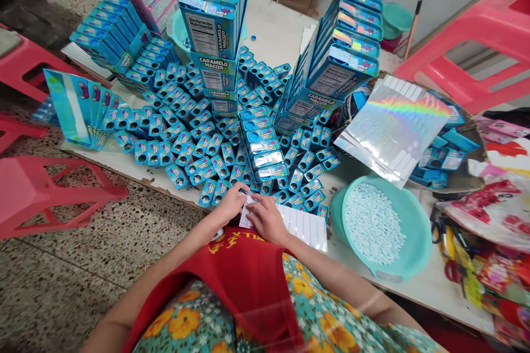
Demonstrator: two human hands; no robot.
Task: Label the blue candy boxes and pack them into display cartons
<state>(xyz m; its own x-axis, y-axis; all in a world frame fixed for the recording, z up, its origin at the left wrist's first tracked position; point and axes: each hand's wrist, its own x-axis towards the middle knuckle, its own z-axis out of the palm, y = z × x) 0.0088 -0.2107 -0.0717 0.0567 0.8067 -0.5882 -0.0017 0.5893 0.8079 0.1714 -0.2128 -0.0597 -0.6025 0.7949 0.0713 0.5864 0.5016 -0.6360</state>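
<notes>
At the front edge of the table, my left hand is closed, its fingertips pinched around something small and dark-edged that I cannot make out. Close beside it, my right hand lies over a shiny holographic sticker sheet, fingers bent and pressed onto its left end. Thin pale strips run across the sheet's uncovered right part. Just beyond my hands stand many small blue candy boxes with round holes in their tops. A row of blue boxes with silvery tops lies among them.
Two tall stacks of blue display cartons rise behind the small boxes. To the right are a turquoise basin of pale candies, more holographic sheets and scissors. Red plastic stools stand at the left.
</notes>
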